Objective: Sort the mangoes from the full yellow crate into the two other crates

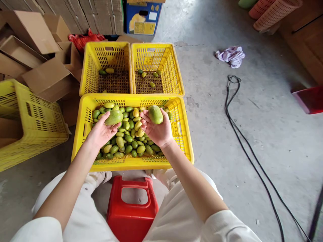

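Observation:
My left hand (104, 131) holds a green oval fruit (114, 117), smooth and mango-like, between thumb and fingers. In my right hand (159, 129), turned palm up, lies another green oval fruit (155, 114). Both hands are above the front yellow crate (133, 165), a little way apart from each other. Many loose oval fruits (128, 138), green to yellowish, cover the floor of that crate. My forearms and hands hide some of them.
Behind stand two yellow crates, the left one (83, 72) and right one (178, 72), with a few fruits inside. A red stool (131, 213) is between my legs. Cardboard boxes (46, 75) and a tilted yellow crate (42, 114) lie left. A black cable (236, 124) and cloth (231, 56) lie right.

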Action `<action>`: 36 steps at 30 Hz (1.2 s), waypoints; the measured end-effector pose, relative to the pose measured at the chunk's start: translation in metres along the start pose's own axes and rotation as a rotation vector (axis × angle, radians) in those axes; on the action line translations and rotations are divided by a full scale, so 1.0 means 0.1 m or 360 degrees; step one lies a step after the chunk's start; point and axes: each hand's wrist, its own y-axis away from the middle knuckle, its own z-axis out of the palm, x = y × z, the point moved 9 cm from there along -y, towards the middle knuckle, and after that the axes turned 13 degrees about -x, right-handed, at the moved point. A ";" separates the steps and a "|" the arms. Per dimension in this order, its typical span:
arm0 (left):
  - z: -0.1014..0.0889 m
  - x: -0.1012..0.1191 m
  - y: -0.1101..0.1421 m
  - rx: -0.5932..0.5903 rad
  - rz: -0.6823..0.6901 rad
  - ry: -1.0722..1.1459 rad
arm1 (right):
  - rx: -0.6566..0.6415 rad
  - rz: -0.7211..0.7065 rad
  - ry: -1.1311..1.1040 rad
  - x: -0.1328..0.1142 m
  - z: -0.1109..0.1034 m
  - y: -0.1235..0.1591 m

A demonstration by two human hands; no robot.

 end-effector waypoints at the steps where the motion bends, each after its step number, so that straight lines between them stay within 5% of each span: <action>1: -0.01 0.00 0.00 0.0022 -0.0004 0.0008 | -0.0021 -0.0004 0.0012 0.00 0.01 0.00; 21: 0.00 0.00 0.04 0.0037 0.0074 0.0037 | -0.0023 -0.0032 0.0004 0.03 -0.02 -0.01; 29: 0.00 0.00 0.01 0.0015 0.0080 -0.0020 | 0.0168 -0.0140 -0.0056 0.02 -0.07 0.00; 36: -0.02 -0.01 -0.03 0.0023 0.0086 -0.0097 | -0.0018 -0.0052 -0.0057 0.02 0.03 -0.01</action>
